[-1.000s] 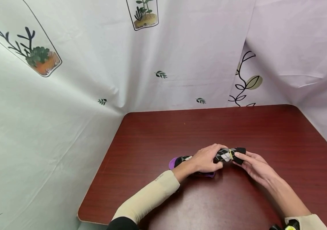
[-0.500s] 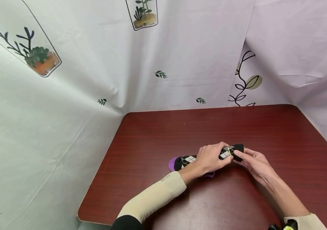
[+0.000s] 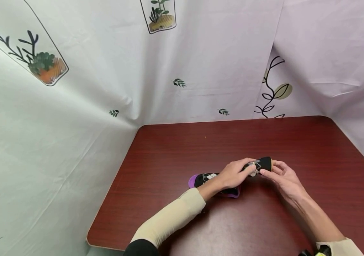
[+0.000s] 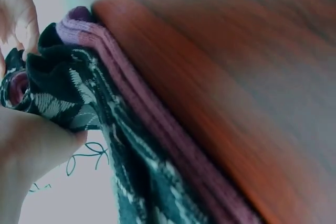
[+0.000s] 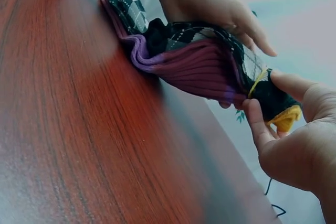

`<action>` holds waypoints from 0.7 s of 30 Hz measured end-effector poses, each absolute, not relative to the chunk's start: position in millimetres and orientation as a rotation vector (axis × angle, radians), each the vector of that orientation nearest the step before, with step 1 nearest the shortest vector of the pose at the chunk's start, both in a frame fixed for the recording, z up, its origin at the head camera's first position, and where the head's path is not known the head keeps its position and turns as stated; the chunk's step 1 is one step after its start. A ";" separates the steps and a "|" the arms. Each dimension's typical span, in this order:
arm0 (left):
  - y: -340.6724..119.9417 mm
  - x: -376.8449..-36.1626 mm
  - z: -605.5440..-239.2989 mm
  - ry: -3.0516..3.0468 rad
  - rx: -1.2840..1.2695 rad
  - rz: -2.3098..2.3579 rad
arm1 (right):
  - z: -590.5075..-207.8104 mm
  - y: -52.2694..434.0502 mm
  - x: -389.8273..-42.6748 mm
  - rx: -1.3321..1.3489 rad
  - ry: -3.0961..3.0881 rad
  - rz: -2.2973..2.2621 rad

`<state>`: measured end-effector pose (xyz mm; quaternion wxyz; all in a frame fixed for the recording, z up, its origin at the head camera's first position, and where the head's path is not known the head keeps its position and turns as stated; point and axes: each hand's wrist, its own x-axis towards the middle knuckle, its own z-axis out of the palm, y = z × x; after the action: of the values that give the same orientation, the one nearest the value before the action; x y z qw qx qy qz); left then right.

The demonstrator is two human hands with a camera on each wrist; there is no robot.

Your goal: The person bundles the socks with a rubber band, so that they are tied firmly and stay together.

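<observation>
Argyle socks [image 3: 215, 179] stretched between both hands, purple toe end lying on the red-brown table [image 3: 182, 149], black cuff end lifted just above it. Left hand [image 3: 233, 174] draped over the middle, fingers curled round the fabric. Right hand [image 3: 281, 177] pinching the black cuff [image 3: 264, 163] between thumb and fingertips.

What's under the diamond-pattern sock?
A purple sock lies under the diamond-pattern sock, both resting on the red-brown table. The left hand covers their middle, so that part is hidden.
</observation>
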<state>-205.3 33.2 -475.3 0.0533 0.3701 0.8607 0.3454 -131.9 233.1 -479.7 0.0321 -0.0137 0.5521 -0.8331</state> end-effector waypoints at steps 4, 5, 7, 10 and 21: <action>33.1 -210.3 -472.9 2.469 1.071 1.233 | -481.0 233.1 -132.8 -0.116 1.769 -2.550; 32.6 -211.8 -471.8 2.418 1.054 1.276 | -481.3 233.0 -133.0 -0.133 1.793 -2.541; 31.2 -215.5 -470.5 2.317 1.026 1.330 | -481.8 232.5 -133.2 -0.158 1.829 -2.529; 28.2 -221.5 -467.8 2.169 0.980 1.368 | -481.5 231.2 -132.2 -0.193 1.867 -2.513; 18.5 -238.2 -460.0 1.893 0.992 1.289 | -479.7 228.6 -129.4 -0.227 1.936 -2.468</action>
<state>-238.2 18.5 -460.0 0.3172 0.3768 0.7194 0.4898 -129.4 228.6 -479.7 -0.0016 -0.0721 0.6156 -0.7848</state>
